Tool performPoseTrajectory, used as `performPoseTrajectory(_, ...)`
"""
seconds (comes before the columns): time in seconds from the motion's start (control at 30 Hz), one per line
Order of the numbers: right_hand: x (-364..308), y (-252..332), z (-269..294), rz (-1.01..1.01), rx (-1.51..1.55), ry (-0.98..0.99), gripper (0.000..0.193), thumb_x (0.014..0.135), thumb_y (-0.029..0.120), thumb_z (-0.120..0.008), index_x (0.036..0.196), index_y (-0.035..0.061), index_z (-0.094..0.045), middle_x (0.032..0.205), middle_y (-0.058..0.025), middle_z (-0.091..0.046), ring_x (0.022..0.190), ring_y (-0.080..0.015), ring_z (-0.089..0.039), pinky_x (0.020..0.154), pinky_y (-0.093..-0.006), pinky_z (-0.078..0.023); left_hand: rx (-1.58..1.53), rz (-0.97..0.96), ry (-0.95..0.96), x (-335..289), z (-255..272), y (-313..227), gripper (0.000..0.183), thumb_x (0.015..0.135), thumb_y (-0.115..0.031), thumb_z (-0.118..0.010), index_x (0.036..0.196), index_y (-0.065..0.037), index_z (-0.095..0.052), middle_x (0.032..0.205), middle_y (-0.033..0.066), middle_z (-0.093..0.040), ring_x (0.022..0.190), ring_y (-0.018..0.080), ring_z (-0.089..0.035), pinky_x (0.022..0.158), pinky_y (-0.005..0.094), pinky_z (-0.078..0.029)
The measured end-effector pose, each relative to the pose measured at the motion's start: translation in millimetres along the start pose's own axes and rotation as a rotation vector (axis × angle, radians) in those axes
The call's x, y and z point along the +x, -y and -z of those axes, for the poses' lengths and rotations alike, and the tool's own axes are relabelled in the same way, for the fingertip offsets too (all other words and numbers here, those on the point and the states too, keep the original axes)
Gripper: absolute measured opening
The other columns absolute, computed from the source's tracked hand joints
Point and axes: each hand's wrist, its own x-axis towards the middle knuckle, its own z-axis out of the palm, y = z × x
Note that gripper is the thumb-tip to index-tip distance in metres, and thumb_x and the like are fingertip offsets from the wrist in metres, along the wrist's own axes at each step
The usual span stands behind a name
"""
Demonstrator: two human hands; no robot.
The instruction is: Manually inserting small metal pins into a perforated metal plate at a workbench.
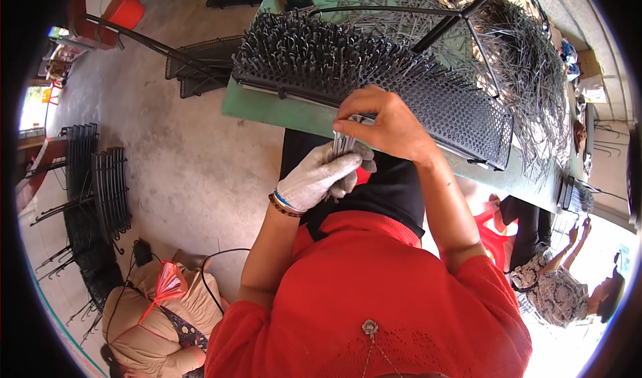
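Observation:
My left hand, in a pale knit glove, is closed around a small bundle of thin grey metal rods that stand upright out of its grip. Bare, my right hand bends over the top of that bundle, thumb and fingers pinched at the rod ends; whether it has drawn one out is too small to tell. Just beyond both hands lies a long black perforated rack. Its left and middle holes are packed with upright dark rods with bent tips, while its right part shows bare holes.
The rack rests on a green table. Loose metal rods pile up behind and right of it, under a black tubular frame. Black racks stand at left. One person is at lower left, another at right. A red bucket is far left.

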Motion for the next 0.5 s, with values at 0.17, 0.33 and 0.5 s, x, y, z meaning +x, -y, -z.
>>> performPoseTrajectory(0.17, -6, -3, 3, -0.096, 0.099, 0.123, 0.010, 0.082, 0.011, -0.072, 0.084, 0.0009, -0.071, 0.086, -0.0093, -0.068, 0.085, -0.0239, -0.061, 0.079, -0.0350, -0.048, 0.058, 0.127, 0.031, -1, -2, 1, 0.022, 0.098, -0.022, -0.053, 0.110, -0.005, -0.059, 0.095, 0.0059, -0.066, 0.057, 0.0029, -0.048, 0.047, 0.0184, -0.034)
performPoseTrajectory(0.33, -11, -5, 5, -0.210, 0.192, -0.037, 0.012, 0.091, 0.010, -0.065, 0.095, -0.0011, -0.067, 0.087, -0.0060, -0.067, 0.086, -0.0150, -0.062, 0.078, -0.0298, -0.049, 0.040, 0.124, 0.037, 5, 2, 9, 0.023, 0.098, -0.022, -0.053, 0.111, -0.005, -0.060, 0.095, 0.0053, -0.067, 0.055, 0.0021, -0.047, 0.046, 0.0182, -0.034)
performPoseTrajectory(0.5, 4, 2, 20, -0.191, 0.136, -0.332, 0.015, 0.094, 0.011, -0.062, 0.100, -0.0023, -0.063, 0.087, -0.0066, -0.068, 0.081, -0.0155, -0.064, 0.075, -0.0287, -0.050, -0.020, 0.063, 0.032, 11, 11, 21, 0.025, 0.099, -0.022, -0.052, 0.113, -0.003, -0.060, 0.094, 0.0039, -0.067, 0.056, 0.0011, -0.047, 0.046, 0.0173, -0.035)
